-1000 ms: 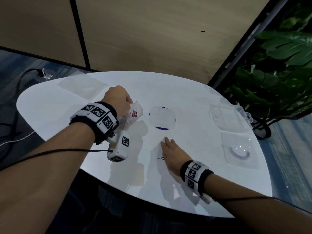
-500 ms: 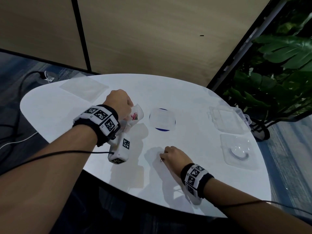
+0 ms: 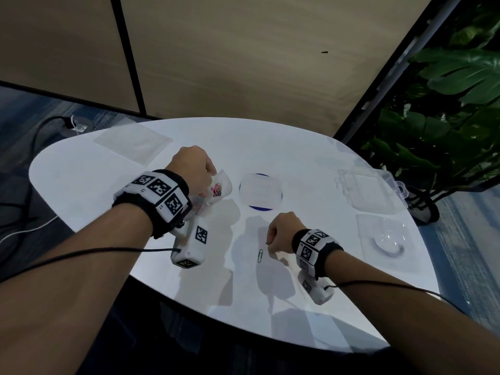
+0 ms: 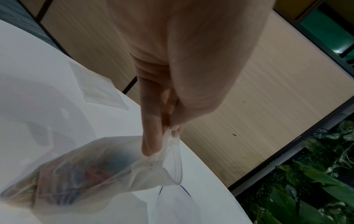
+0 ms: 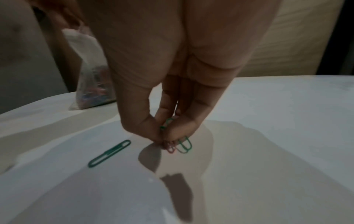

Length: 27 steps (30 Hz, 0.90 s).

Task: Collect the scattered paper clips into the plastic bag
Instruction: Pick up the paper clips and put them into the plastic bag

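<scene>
White oval tabletop point(image 3: 270, 293) carries the whole scene. Left hand point(image 3: 193, 169) is raised above it, thumb and fingers point(image 4: 151, 128) pinching the rim of a small clear plastic bag point(image 4: 99, 166) whose mouth gapes toward the right; a clump of coloured paper clips point(image 3: 216, 189) sits in the bag's lower end (pink most visible from the head view).

Right hand point(image 3: 281, 234) is curled knuckles-up near the table's front edge, fingertips point(image 5: 145, 130) closed on a few paper clips, a green one point(image 5: 184, 145) and a reddish one point(image 5: 170, 147) poking out below the pinch, their lower ends at or just above the surface; cannot tell which.

One loose green paper clip point(image 3: 260, 255) lies flat on the table just left of that hand.

Beyond: a round clear disc with a dark blue edge point(image 3: 261, 192) between the hands, a flat clear sheet point(image 3: 132, 143) far left, and two clear plastic trays point(image 3: 370, 193) at the right.
</scene>
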{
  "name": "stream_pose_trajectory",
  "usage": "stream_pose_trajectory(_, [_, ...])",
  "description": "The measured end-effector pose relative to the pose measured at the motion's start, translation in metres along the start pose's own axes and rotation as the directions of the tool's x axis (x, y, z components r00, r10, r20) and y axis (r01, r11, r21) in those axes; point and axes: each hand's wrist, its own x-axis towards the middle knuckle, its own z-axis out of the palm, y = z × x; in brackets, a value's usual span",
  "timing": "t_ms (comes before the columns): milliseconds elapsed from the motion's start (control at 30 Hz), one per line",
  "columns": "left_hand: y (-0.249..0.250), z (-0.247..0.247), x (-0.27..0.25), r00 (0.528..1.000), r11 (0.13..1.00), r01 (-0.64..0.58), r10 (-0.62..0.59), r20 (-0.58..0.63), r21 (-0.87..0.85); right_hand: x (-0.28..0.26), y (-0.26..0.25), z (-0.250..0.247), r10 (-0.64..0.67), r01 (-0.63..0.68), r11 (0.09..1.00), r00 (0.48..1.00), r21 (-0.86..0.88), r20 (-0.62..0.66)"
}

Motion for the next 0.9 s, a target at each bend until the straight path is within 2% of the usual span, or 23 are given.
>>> stream_pose_trajectory(100, [0.002,0.005,-0.002,1.0,0.999,-0.019,0.018,0.012,0.029,0.001,0.007,-0.003,0.036,-0.035,0.998,0.999,0.046,-0.011])
stream_pose_trajectory(200, [0.005,0.008,-0.004,0.999,0.999,-0.019,0.017,0.043,0.044,0.001,0.008,-0.006,0.017,-0.017,0.997,1.0,0.069,-0.002])
stream_pose_trajectory(267, [0.007,0.011,-0.004,0.998,0.999,-0.016,0.013,0.064,0.035,0.003,0.002,-0.018,-0.011,0.021,0.982,0.998,0.19,-0.055])
stream_pose_trajectory(300, [0.007,0.012,-0.004,0.997,1.0,-0.014,0.012,0.074,0.025,0.003,-0.004,-0.026,-0.025,0.056,0.949,0.994,0.309,-0.102])
stream_pose_trajectory(333, [0.008,0.013,-0.005,0.996,1.0,-0.012,0.011,0.084,0.014,0.003,-0.012,-0.035,-0.04,0.106,0.886,0.987,0.451,-0.154])
stream_pose_trajectory(400, [0.011,0.016,-0.005,0.995,1.0,-0.019,0.019,0.102,0.004,0.002,-0.032,-0.05,-0.062,0.221,0.683,0.967,0.696,-0.246])
stream_pose_trajectory(433, [0.012,0.017,-0.005,0.994,1.0,-0.03,0.03,0.107,0.003,0.002,-0.041,-0.055,-0.072,0.266,0.594,0.958,0.759,-0.279])
stream_pose_trajectory(467, [0.013,0.018,-0.006,0.993,0.999,-0.043,0.042,0.108,0.004,0.003,-0.051,-0.058,-0.084,0.302,0.547,0.948,0.781,-0.308])
stream_pose_trajectory(500, [0.013,0.018,-0.007,0.993,0.999,-0.053,0.052,0.107,0.002,0.004,-0.059,-0.058,-0.094,0.323,0.549,0.94,0.771,-0.327])
stream_pose_trajectory(633, [0.012,0.015,-0.009,0.994,0.998,-0.064,0.065,0.091,-0.011,0.004,-0.074,-0.05,-0.177,0.325,0.698,0.942,0.638,-0.287])
stream_pose_trajectory(767, [0.009,0.009,-0.006,0.997,0.999,-0.029,0.032,0.07,-0.043,0.006,-0.062,-0.054,-0.163,0.401,0.658,0.902,0.637,-0.4])
stream_pose_trajectory(800, [0.008,0.008,-0.005,0.998,0.999,-0.026,0.029,0.061,-0.042,0.006,-0.053,-0.053,-0.179,0.397,0.683,0.905,0.613,-0.387])
stream_pose_trajectory(833, [0.007,0.007,-0.004,0.998,0.999,-0.026,0.028,0.055,-0.041,0.005,-0.043,-0.05,-0.233,0.386,0.759,0.913,0.524,-0.335])
stream_pose_trajectory(900, [0.007,0.005,-0.004,0.998,0.999,-0.03,0.032,0.054,-0.034,0.002,-0.022,-0.035,-0.363,0.375,0.912,0.926,0.167,-0.1])
